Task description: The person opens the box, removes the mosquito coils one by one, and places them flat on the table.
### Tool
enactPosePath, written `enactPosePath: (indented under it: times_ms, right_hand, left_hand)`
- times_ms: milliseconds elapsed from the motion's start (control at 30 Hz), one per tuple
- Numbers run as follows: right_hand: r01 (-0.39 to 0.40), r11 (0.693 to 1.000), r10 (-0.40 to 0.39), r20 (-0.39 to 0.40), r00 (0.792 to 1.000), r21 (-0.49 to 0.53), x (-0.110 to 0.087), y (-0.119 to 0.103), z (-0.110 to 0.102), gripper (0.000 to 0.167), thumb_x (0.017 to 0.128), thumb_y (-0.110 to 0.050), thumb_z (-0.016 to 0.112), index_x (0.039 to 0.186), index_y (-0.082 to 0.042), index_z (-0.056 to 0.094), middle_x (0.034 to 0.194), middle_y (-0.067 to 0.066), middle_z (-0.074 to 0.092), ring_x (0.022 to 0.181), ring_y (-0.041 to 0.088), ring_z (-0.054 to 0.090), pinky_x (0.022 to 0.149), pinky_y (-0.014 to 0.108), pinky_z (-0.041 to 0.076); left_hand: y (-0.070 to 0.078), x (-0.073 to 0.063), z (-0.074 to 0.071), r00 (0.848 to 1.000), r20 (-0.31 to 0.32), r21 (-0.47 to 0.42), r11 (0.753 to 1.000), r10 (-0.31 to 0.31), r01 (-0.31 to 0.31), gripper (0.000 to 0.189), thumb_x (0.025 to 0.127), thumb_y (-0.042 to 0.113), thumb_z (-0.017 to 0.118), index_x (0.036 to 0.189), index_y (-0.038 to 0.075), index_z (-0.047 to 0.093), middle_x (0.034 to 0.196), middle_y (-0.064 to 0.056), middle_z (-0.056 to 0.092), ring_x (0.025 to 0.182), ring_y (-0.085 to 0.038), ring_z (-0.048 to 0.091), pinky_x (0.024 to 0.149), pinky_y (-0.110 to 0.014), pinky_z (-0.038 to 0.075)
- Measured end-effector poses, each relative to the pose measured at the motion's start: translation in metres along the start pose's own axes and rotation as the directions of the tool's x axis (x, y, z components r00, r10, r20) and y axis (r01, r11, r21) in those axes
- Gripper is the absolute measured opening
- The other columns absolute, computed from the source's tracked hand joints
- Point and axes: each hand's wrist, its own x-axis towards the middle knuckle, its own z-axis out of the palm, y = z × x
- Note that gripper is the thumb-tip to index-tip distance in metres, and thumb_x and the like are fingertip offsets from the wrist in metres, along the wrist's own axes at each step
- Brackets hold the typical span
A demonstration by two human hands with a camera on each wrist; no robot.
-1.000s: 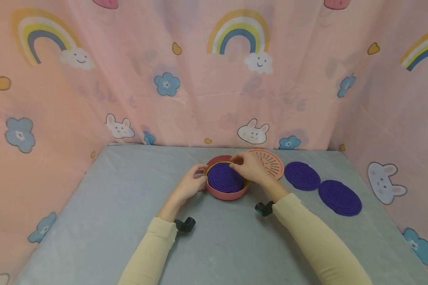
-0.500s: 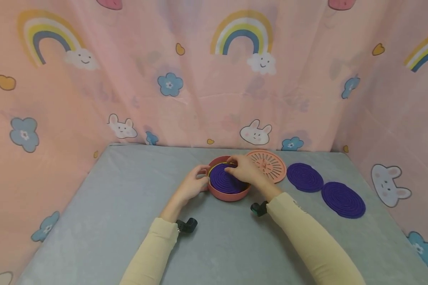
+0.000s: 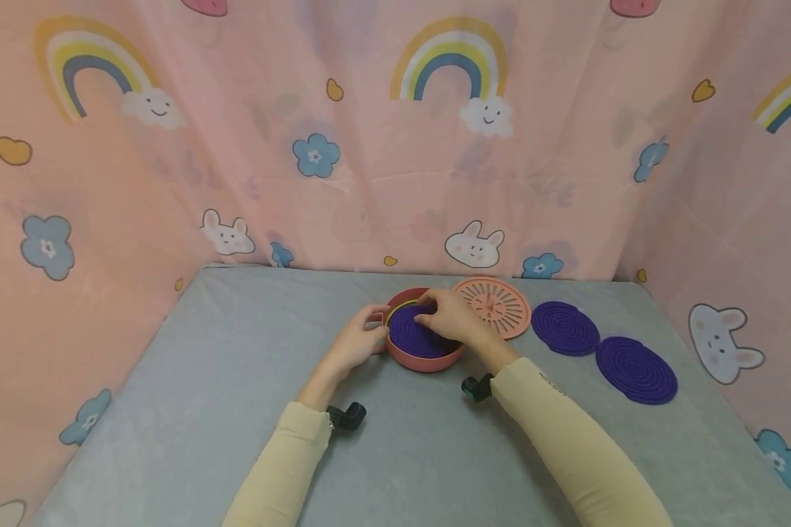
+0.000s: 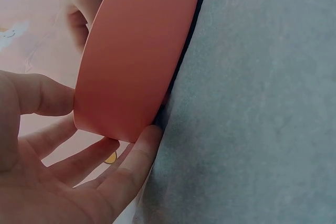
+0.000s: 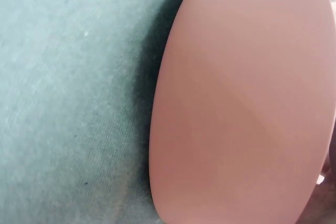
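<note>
A pink curtain (image 3: pixel 369 183) printed with rainbows, rabbits and flowers stands behind the round red container (image 3: pixel 424 364) and to either side of it, and a grey-covered table (image 3: pixel 237 380) spreads beneath it. Two beige sleeves, the left sleeve (image 3: pixel 280 468) and the right sleeve (image 3: pixel 576 439), reach in from the near side of the container, angled toward each other. The container sits upright on the table. Just to its right and slightly beyond lies an orange slotted disc (image 3: pixel 492 306), partly behind the right forearm; farther right of it lie two purple coiled discs (image 3: pixel 565 329), nearly edge to edge. The right hand (image 3: pixel 452 315) arches over the container's far right rim, back of the hand up, fingers curled inward; its thumb and fingers seem to pinch the edge of a third purple disc (image 3: pixel 409 335) inside the container, though the exact contact is hidden. The left hand (image 3: pixel 356 340) grips the container's left wall; in the left wrist view its thumb meets the rim while the other fingers fan along the wall, one fingertip down at the base. A black wrist camera on each wrist sits nearer than the container. A thin yellow edge (image 3: pixel 398 305) shows inside the container, along the third disc's far left side.
</note>
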Motion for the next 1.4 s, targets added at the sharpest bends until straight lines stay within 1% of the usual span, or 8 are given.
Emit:
enactPosePath:
  times_ms: [267, 500, 700, 900, 1033, 1200, 1300, 1400]
  right_hand:
    - [0.008, 0.999, -0.007, -0.012, 1.000, 0.049, -0.001, 0.001, 0.000, 0.031, 0.094, -0.018, 0.072, 0.122, -0.004, 0.069, 0.121, 0.017, 0.068, 0.115, 0.034, 0.062, 0.103, 0.052, 0.048]
    - [0.010, 0.993, -0.008, -0.020, 1.000, 0.122, 0.001, 0.004, -0.003, 0.030, 0.094, -0.016, 0.072, 0.121, -0.003, 0.069, 0.119, 0.017, 0.068, 0.113, 0.033, 0.062, 0.101, 0.050, 0.050]
    - [-0.005, 0.981, 0.011, -0.032, 0.999, 0.195, 0.001, 0.005, -0.009, 0.030, 0.095, -0.013, 0.071, 0.123, -0.003, 0.068, 0.119, 0.016, 0.069, 0.114, 0.032, 0.062, 0.103, 0.050, 0.049]
    - [-0.014, 0.982, 0.018, -0.021, 1.000, 0.190, -0.001, 0.005, -0.015, 0.029, 0.095, -0.015, 0.071, 0.123, -0.006, 0.069, 0.118, 0.014, 0.069, 0.111, 0.031, 0.063, 0.100, 0.049, 0.051]
    - [-0.025, 0.985, 0.024, 0.004, 1.000, 0.170, -0.002, 0.005, -0.019, 0.029, 0.094, -0.016, 0.072, 0.122, -0.007, 0.069, 0.121, 0.014, 0.069, 0.114, 0.031, 0.063, 0.102, 0.050, 0.049]
    - [-0.043, 0.986, 0.037, 0.038, 0.999, 0.163, -0.002, 0.007, -0.024, 0.027, 0.094, -0.014, 0.073, 0.120, -0.010, 0.070, 0.127, 0.014, 0.067, 0.120, 0.033, 0.060, 0.105, 0.054, 0.046]
    - [-0.030, 0.986, 0.020, 0.066, 0.998, 0.166, -0.003, 0.008, -0.027, 0.026, 0.094, -0.012, 0.072, 0.120, -0.011, 0.070, 0.130, 0.015, 0.065, 0.123, 0.035, 0.057, 0.107, 0.056, 0.045]
    - [-0.004, 0.986, -0.008, 0.074, 0.997, 0.165, -0.005, 0.010, -0.031, 0.024, 0.094, -0.012, 0.072, 0.117, -0.010, 0.072, 0.131, 0.015, 0.064, 0.123, 0.035, 0.057, 0.107, 0.055, 0.045]
  left_hand:
    - [0.001, -0.001, 0.000, 1.000, -0.002, 0.009, 1.000, 0.001, 0.000, 0.044, 0.102, 0.011, 0.054, 0.146, 0.009, 0.051, 0.147, -0.019, 0.048, 0.132, -0.036, 0.052, 0.089, -0.039, 0.059]
    - [0.002, -0.002, 0.000, 1.000, -0.006, -0.002, 1.000, 0.013, -0.013, 0.043, 0.102, 0.011, 0.055, 0.145, 0.009, 0.052, 0.147, -0.020, 0.048, 0.132, -0.037, 0.052, 0.091, -0.045, 0.058]
    - [0.003, -0.002, 0.001, 1.000, -0.005, 0.003, 1.000, 0.013, -0.013, 0.043, 0.101, 0.010, 0.053, 0.145, 0.009, 0.051, 0.147, -0.021, 0.048, 0.131, -0.037, 0.053, 0.090, -0.042, 0.059]
    - [0.002, -0.002, 0.001, 1.000, -0.010, 0.007, 1.000, 0.009, -0.009, 0.044, 0.101, 0.011, 0.054, 0.145, 0.010, 0.052, 0.146, -0.020, 0.049, 0.131, -0.036, 0.054, 0.090, -0.041, 0.059]
    - [0.002, -0.002, 0.001, 1.000, -0.010, 0.015, 1.000, 0.015, -0.015, 0.044, 0.101, 0.011, 0.055, 0.145, 0.009, 0.052, 0.146, -0.021, 0.049, 0.131, -0.037, 0.053, 0.091, -0.044, 0.058]
    - [0.001, -0.001, 0.001, 1.000, -0.006, -0.002, 1.000, 0.019, -0.019, 0.045, 0.100, 0.011, 0.055, 0.145, 0.008, 0.052, 0.146, -0.021, 0.048, 0.131, -0.037, 0.053, 0.092, -0.046, 0.058]
    - [0.000, 0.000, 0.001, 1.000, -0.006, -0.013, 1.000, 0.015, -0.015, 0.044, 0.101, 0.011, 0.055, 0.145, 0.009, 0.052, 0.146, -0.020, 0.048, 0.131, -0.036, 0.054, 0.092, -0.046, 0.057]
    - [-0.001, 0.001, 0.001, 1.000, -0.006, -0.014, 1.000, 0.014, -0.014, 0.044, 0.101, 0.011, 0.055, 0.145, 0.009, 0.052, 0.146, -0.020, 0.048, 0.130, -0.036, 0.054, 0.091, -0.045, 0.058]
